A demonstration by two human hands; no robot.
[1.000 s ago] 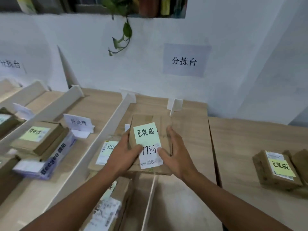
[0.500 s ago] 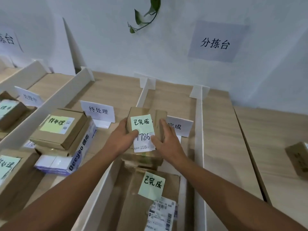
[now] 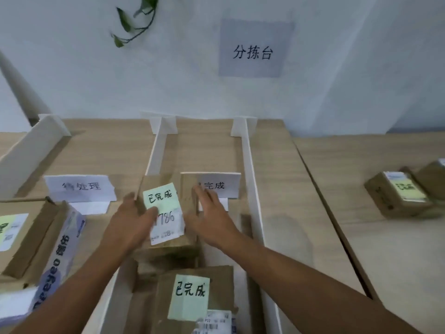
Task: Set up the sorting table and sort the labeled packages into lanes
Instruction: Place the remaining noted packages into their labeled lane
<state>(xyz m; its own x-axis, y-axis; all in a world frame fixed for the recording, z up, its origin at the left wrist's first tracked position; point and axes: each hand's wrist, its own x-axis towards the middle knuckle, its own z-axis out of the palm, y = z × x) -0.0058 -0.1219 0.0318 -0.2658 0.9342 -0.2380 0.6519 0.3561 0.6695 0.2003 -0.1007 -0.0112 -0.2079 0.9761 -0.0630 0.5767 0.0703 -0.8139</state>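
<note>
In the lane [image 3: 204, 153], the near package [image 3: 192, 297] lies with its green note up. Just behind it is the package [image 3: 168, 210] marked 1786. A second ago both hands held it up over this lane. Now it sits low between the two dividers [image 3: 248, 165], and it seems to rest on another box.

The left hand [image 3: 130, 227] still grips it, with the thumb on the label and the fingers along the left edge. The right hand [image 3: 212, 220] has let go. Its fingers are straight, at the package's right side.

Behind them stands the lane sign [image 3: 221, 186], which carries the same word as the note. So I judge this package sorted. Far to the right, more boxes [image 3: 395, 196] wait on the tabletop [image 3: 361, 237].
</note>
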